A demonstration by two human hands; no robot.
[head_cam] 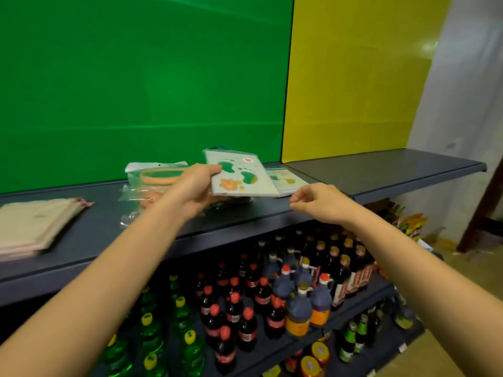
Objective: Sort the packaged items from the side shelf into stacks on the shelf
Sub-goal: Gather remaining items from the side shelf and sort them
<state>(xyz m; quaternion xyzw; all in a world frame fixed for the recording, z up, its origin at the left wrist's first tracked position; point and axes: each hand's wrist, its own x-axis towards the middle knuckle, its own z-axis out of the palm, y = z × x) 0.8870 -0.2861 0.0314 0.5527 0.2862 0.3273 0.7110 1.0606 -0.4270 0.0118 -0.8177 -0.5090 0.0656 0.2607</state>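
1. Placing step is judged in hand: a flat pale plastic packet with green footprint print (241, 174) is gripped by the left hand (196, 186) just above the dark grey metal shelf (381, 170). The right hand (317, 198) is loosely curled and nothing is held in it.
2. Next, stacking on the matching packet (288, 182) beside it is likely called for.
3. Whatever lies under the held packet is hidden, and the print is blurred.

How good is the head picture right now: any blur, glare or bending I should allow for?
Head view: wide-angle bending bows the dark shelf; the beige stack at far left and the bottles below look soft; the footprint-print packet in the left hand reads fairly sharp; a glare spot sits on the white wall, upper right; lighting is even.
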